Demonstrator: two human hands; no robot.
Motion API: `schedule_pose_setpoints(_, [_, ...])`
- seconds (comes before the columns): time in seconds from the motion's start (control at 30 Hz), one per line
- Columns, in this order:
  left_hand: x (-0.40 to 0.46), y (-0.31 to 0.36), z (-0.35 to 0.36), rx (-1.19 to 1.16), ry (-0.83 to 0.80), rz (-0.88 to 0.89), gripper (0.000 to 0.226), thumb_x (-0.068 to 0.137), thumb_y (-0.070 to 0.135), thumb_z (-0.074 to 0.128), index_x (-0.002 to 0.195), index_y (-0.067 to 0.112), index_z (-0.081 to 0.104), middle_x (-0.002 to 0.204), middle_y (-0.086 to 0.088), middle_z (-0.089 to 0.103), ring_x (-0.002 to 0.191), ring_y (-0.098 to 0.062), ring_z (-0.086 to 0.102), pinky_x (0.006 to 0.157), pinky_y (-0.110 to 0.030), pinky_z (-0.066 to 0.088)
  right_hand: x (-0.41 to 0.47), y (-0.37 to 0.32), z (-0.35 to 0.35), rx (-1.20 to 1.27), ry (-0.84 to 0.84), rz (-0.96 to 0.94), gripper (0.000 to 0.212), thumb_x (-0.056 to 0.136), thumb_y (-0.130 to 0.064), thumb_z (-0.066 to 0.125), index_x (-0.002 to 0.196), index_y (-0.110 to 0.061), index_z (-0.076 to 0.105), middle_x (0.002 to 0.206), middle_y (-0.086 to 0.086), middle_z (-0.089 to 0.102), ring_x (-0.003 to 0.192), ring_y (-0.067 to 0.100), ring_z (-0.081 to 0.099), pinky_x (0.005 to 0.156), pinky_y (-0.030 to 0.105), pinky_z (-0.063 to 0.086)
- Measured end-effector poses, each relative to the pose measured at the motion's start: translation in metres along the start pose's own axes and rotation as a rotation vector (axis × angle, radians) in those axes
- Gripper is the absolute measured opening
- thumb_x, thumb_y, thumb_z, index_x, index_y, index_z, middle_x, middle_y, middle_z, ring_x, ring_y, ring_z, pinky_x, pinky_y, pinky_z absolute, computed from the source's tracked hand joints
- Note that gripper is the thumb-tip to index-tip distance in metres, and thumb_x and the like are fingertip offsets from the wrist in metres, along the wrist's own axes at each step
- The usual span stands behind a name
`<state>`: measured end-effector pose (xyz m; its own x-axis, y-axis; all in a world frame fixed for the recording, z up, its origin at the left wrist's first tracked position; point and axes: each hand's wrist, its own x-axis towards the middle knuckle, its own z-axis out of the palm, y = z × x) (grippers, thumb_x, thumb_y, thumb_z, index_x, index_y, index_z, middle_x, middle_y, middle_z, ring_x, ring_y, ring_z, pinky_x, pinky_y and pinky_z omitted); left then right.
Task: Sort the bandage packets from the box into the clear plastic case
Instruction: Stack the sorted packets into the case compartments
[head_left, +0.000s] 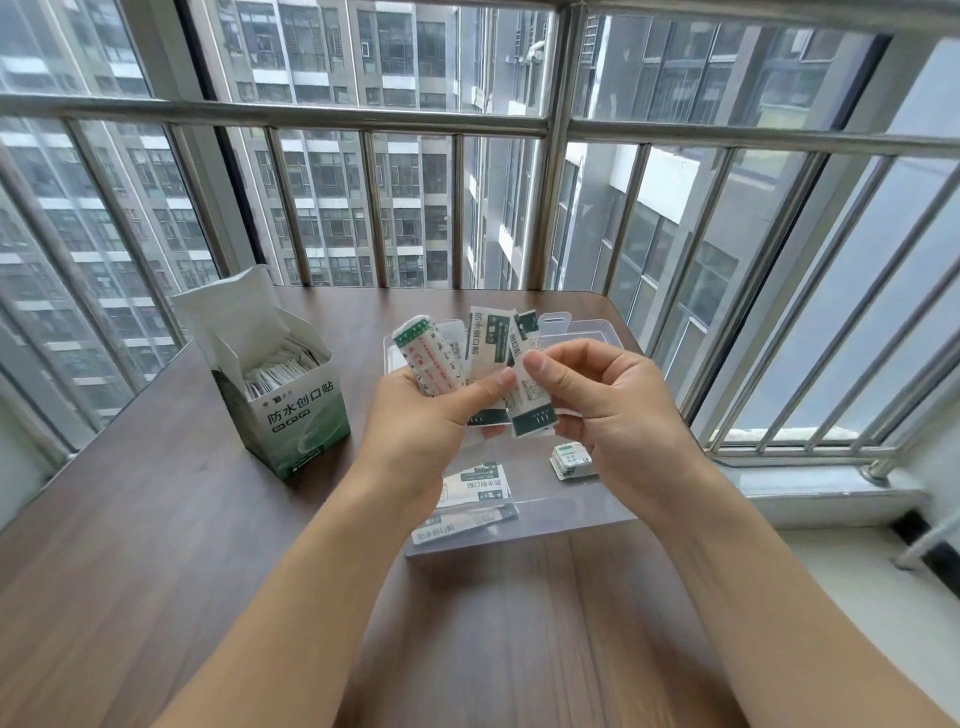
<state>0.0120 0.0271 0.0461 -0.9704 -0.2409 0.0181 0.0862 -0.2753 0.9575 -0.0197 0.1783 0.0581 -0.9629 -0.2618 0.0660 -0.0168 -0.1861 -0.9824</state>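
At the far left of the brown wooden table (156, 545) stands the open green-and-white cardboard bandage box (291, 410), its flap raised and more white packets standing packed inside. It is well apart from both hands, with the left hand the nearer.

To its right, the left hand (431, 415) is held above the clear plastic case (587, 514). Its fingers are curled round a fan of long white-and-green bandage packets (441, 353), and the thumb presses across their lower part. The packets' long axes run roughly upright, leaning away from the person, with the top ends spreading apart.

Just to the right, the right hand (613, 400) pinches the rightmost long packet (524, 400) of the fan between thumb and forefinger at its upper edge. The packet's long axis runs near to far, parallel with its neighbours, so it would likely slide out towards the right.

Below the hands, the case already holds long packets (475, 486) lying flat with their long axes left to right in its near left part, and a small stack of square packets (571, 460) in its near right part, close under the right hand.
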Motion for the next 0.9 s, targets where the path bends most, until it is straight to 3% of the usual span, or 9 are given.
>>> schedule_pose_setpoints(0.13, [0.002, -0.002, 0.0, -0.013, -0.011, -0.024, 0.017, 0.078, 0.004, 0.077, 0.095, 0.004, 0.075, 0.089, -0.013, 0.078, 0.075, -0.025, 0.073, 0.067, -0.036, 0.057, 0.003, -0.002, -0.007, 0.11, -0.134, 0.143, 0.034, 0.072, -0.026, 0.076, 0.1, -0.009, 0.067, 0.095, 0.012, 0.074, 0.08, 0.026, 0.071, 0.073, 0.036, 0.06])
schedule_pose_setpoints(0.27, [0.001, -0.001, -0.001, -0.033, -0.013, -0.031, 0.018, 0.078, 0.003, 0.077, 0.096, 0.004, 0.075, 0.09, -0.012, 0.078, 0.077, -0.023, 0.073, 0.062, -0.033, 0.058, 0.005, -0.003, -0.011, 0.164, -0.201, 0.235, 0.049, 0.07, -0.029, 0.078, 0.114, -0.01, 0.069, 0.106, 0.012, 0.071, 0.085, 0.026, 0.068, 0.066, 0.027, 0.057])
schedule_pose_setpoints(0.37, [0.0, 0.001, 0.0, -0.065, -0.003, -0.044, 0.015, 0.08, 0.002, 0.075, 0.095, 0.006, 0.075, 0.094, -0.014, 0.077, 0.086, -0.029, 0.074, 0.083, -0.049, 0.058, 0.006, -0.004, -0.012, 0.223, -0.176, 0.248, 0.038, 0.079, -0.022, 0.07, 0.112, -0.003, 0.071, 0.096, 0.013, 0.075, 0.073, 0.021, 0.071, 0.058, 0.025, 0.06])
schedule_pose_setpoints(0.5, [-0.001, 0.001, 0.001, -0.081, 0.018, -0.069, 0.019, 0.08, 0.003, 0.075, 0.099, 0.003, 0.075, 0.097, -0.016, 0.077, 0.099, -0.038, 0.071, 0.094, -0.057, 0.053, 0.005, -0.001, -0.01, 0.135, -0.08, 0.169, 0.02, 0.092, -0.01, 0.063, 0.105, 0.002, 0.072, 0.093, 0.018, 0.076, 0.075, 0.024, 0.073, 0.068, 0.032, 0.061])
schedule_pose_setpoints(0.6, [0.0, 0.0, 0.001, -0.062, 0.031, -0.068, 0.023, 0.08, 0.004, 0.075, 0.103, 0.002, 0.074, 0.097, -0.015, 0.077, 0.1, -0.037, 0.071, 0.089, -0.051, 0.056, 0.006, 0.003, -0.005, 0.035, 0.08, 0.053, 0.015, 0.09, -0.007, 0.068, 0.1, 0.003, 0.073, 0.093, 0.019, 0.076, 0.079, 0.029, 0.074, 0.069, 0.035, 0.062])
schedule_pose_setpoints(0.7, [0.004, -0.002, -0.003, -0.036, 0.065, -0.057, 0.018, 0.082, 0.003, 0.076, 0.1, 0.002, 0.073, 0.089, -0.011, 0.078, 0.083, -0.024, 0.074, 0.067, -0.031, 0.059, 0.005, -0.001, -0.008, -0.01, 0.241, -0.175, 0.007, 0.088, -0.007, 0.071, 0.092, -0.002, 0.075, 0.087, 0.015, 0.077, 0.078, 0.028, 0.074, 0.068, 0.035, 0.062])
schedule_pose_setpoints(0.77, [0.004, -0.004, -0.003, -0.016, 0.08, -0.051, 0.014, 0.083, 0.001, 0.076, 0.097, 0.001, 0.072, 0.082, -0.008, 0.078, 0.073, -0.019, 0.072, 0.058, -0.025, 0.057, 0.002, -0.006, -0.009, 0.081, 0.228, -0.229, 0.006, 0.085, -0.011, 0.071, 0.088, -0.006, 0.074, 0.082, 0.01, 0.076, 0.074, 0.022, 0.073, 0.067, 0.034, 0.061])
schedule_pose_setpoints(0.83, [0.004, -0.004, -0.002, 0.007, 0.075, -0.045, 0.014, 0.083, 0.001, 0.075, 0.098, 0.001, 0.072, 0.083, -0.01, 0.078, 0.074, -0.021, 0.072, 0.06, -0.028, 0.058, -0.002, -0.008, -0.004, 0.141, 0.136, -0.144, 0.01, 0.086, -0.011, 0.068, 0.09, -0.002, 0.072, 0.081, 0.01, 0.075, 0.07, 0.02, 0.072, 0.062, 0.033, 0.061])
schedule_pose_setpoints(0.9, [0.002, -0.004, 0.0, 0.004, 0.037, -0.044, 0.019, 0.085, 0.002, 0.073, 0.104, -0.001, 0.071, 0.092, -0.014, 0.077, 0.086, -0.03, 0.074, 0.073, -0.039, 0.062, -0.003, -0.003, 0.003, 0.085, 0.084, -0.031, 0.012, 0.091, -0.007, 0.065, 0.095, 0.004, 0.069, 0.084, 0.015, 0.075, 0.069, 0.02, 0.071, 0.057, 0.03, 0.059])
